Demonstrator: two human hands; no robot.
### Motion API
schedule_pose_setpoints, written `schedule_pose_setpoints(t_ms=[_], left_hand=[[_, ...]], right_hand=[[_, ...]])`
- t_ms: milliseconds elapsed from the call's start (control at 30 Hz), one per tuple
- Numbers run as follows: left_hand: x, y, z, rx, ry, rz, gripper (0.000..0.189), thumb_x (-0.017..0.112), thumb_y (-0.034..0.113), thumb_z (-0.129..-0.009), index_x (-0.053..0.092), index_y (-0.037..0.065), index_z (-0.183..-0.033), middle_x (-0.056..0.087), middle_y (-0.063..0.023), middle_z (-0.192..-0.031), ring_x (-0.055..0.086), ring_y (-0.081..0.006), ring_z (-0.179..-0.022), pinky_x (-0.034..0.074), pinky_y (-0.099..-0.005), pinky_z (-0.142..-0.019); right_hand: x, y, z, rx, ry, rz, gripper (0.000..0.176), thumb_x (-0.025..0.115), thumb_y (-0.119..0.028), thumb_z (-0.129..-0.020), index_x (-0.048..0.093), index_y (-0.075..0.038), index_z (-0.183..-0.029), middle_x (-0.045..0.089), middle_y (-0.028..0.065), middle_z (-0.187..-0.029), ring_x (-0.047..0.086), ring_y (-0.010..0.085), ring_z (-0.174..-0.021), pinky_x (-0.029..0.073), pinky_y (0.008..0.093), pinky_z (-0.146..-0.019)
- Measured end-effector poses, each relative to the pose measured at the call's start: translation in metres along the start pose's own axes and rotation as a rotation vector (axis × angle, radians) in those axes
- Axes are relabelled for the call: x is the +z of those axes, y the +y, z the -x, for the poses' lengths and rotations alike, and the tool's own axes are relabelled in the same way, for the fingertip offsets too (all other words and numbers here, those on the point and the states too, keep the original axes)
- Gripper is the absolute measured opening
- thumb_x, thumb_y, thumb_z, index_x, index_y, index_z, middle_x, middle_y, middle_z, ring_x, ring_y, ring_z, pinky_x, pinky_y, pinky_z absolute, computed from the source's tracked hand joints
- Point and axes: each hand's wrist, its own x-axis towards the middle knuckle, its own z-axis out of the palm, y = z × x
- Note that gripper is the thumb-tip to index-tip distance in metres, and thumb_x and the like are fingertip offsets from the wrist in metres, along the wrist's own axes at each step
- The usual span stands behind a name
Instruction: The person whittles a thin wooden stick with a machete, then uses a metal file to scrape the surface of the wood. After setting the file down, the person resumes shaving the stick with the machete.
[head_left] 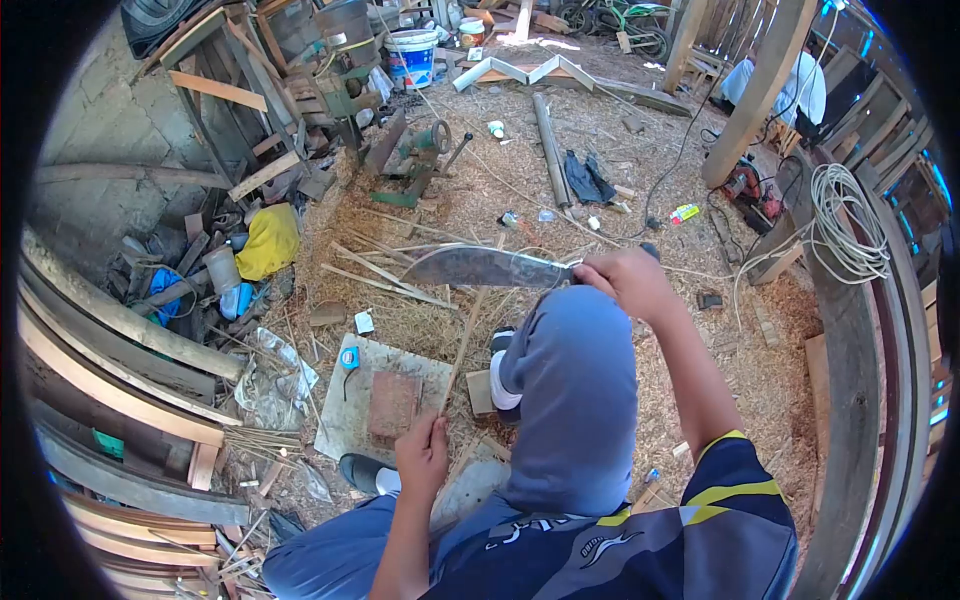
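Note:
My right hand [628,282] is closed round the handle of a machete [485,267], just past my raised knee. Its broad, dull blade points left, with the edge crossing the upper end of a thin wooden strip [463,350] in this view. The strip's lower end is in my left hand [422,456], fingers closed on it, and it slants up and to the right. Beside my left hand a reddish-brown block [395,404] lies on a flat pale board [338,413]. A blue tape measure [349,358] rests on that board's far part.
Sawdust and shavings cover the ground, with loose strips [385,272] beyond the blade. A green metal vise [420,160] and a paint bucket [411,58] stand farther off. Curved timbers [130,385] line the left. Coiled cable [848,222] hangs right, near a wooden post [758,95].

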Motion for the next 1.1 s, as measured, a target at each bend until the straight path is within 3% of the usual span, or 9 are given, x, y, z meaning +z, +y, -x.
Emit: schedule_pose_setpoints(t_ms=[133, 433, 533, 633, 733, 833, 933, 1033, 1100], left_hand=[[0.007, -0.004, -0.006, -0.112, -0.072, 0.066, 0.015, 0.063, 0.017, -0.104, 0.070, 0.003, -0.102, 0.063, -0.0177, -0.071, 0.064, -0.0320, -0.060, 0.047, -0.0400, -0.057], [0.004, -0.015, 0.012, 0.048, -0.044, -0.061, 0.014, 0.063, 0.015, -0.104, 0.069, 0.003, -0.102, 0.064, -0.0173, -0.074, 0.063, -0.0331, -0.063, 0.047, -0.0403, -0.059], [-0.006, -0.032, 0.036, -0.120, -0.080, 0.074, 0.020, 0.060, 0.018, -0.107, 0.068, 0.000, -0.103, 0.059, -0.0038, -0.070, 0.055, -0.0116, -0.062, 0.046, -0.0296, -0.059], [0.008, -0.032, 0.012, 0.006, -0.122, 0.071, 0.021, 0.060, 0.019, -0.108, 0.067, 0.001, -0.103, 0.057, -0.0021, -0.069, 0.055, -0.0102, -0.063, 0.045, -0.0290, -0.058], [0.025, 0.015, -0.026, -0.005, -0.080, 0.135, 0.016, 0.059, 0.017, -0.106, 0.067, 0.004, -0.107, 0.061, -0.0113, -0.070, 0.059, -0.0173, -0.063, 0.046, -0.0377, -0.059], [0.043, 0.021, -0.057, -0.151, -0.129, 0.518, 0.018, 0.058, 0.019, -0.107, 0.066, 0.003, -0.110, 0.062, -0.0088, -0.074, 0.058, -0.0153, -0.067, 0.047, -0.0353, -0.062], [0.032, 0.058, -0.073, -0.131, -0.155, 0.260, 0.021, 0.054, 0.022, -0.111, 0.064, 0.004, -0.112, 0.055, 0.0007, -0.075, 0.048, -0.0070, -0.065, 0.039, -0.0255, -0.060], [0.054, 0.056, -0.084, 0.118, 0.011, 0.246, 0.023, 0.051, 0.024, -0.112, 0.062, 0.004, -0.111, 0.051, 0.0034, -0.073, 0.044, -0.0056, -0.066, 0.036, -0.0256, -0.059], [0.055, 0.053, -0.095, 0.005, -0.116, 0.372, 0.025, 0.049, 0.025, -0.112, 0.061, 0.002, -0.113, 0.059, -0.0031, -0.081, 0.051, -0.0098, -0.070, 0.043, -0.0295, -0.064]], right_hand=[[0.001, -0.001, 0.002, -0.033, 0.001, -0.019, 0.039, 0.053, -0.043, -0.106, 0.074, -0.011, -0.094, 0.072, 0.0187, -0.083, 0.070, 0.0413, -0.083, 0.053, 0.0518, -0.073], [0.003, 0.001, 0.009, -0.011, 0.033, 0.014, 0.038, 0.053, -0.043, -0.106, 0.075, -0.014, -0.097, 0.071, 0.0181, -0.081, 0.070, 0.0408, -0.079, 0.053, 0.0515, -0.071], [0.003, 0.008, 0.009, 0.000, 0.014, -0.021, 0.038, 0.053, -0.045, -0.105, 0.076, -0.015, -0.096, 0.071, 0.0183, -0.079, 0.070, 0.0410, -0.078, 0.053, 0.0519, -0.070], [0.001, 0.002, 0.007, 0.006, 0.008, 0.006, 0.041, 0.052, -0.045, -0.105, 0.075, -0.014, -0.094, 0.071, 0.0190, -0.078, 0.069, 0.0417, -0.077, 0.053, 0.0525, -0.070], [0.014, 0.005, 0.004, -0.018, 0.061, 0.007, 0.043, 0.052, -0.045, -0.106, 0.074, -0.012, -0.091, 0.071, 0.0197, -0.078, 0.069, 0.0423, -0.077, 0.053, 0.0528, -0.071], [0.017, -0.002, 0.004, 0.029, 0.046, -0.032, 0.044, 0.051, -0.046, -0.106, 0.073, -0.011, -0.090, 0.070, 0.0201, -0.077, 0.069, 0.0429, -0.076, 0.054, 0.0532, -0.071], [0.021, -0.005, 0.005, 0.012, 0.076, -0.055, 0.044, 0.051, -0.046, -0.106, 0.074, -0.012, -0.090, 0.071, 0.0196, -0.079, 0.070, 0.0423, -0.078, 0.054, 0.0529, -0.072], [0.015, -0.011, 0.001, -0.007, 0.034, -0.023, 0.044, 0.051, -0.046, -0.106, 0.074, -0.012, -0.091, 0.072, 0.0191, -0.082, 0.070, 0.0415, -0.080, 0.054, 0.0527, -0.073], [0.013, -0.014, -0.003, -0.012, 0.002, -0.009, 0.044, 0.051, -0.046, -0.106, 0.075, -0.012, -0.092, 0.072, 0.0189, -0.083, 0.071, 0.0408, -0.081, 0.054, 0.0524, -0.073]])
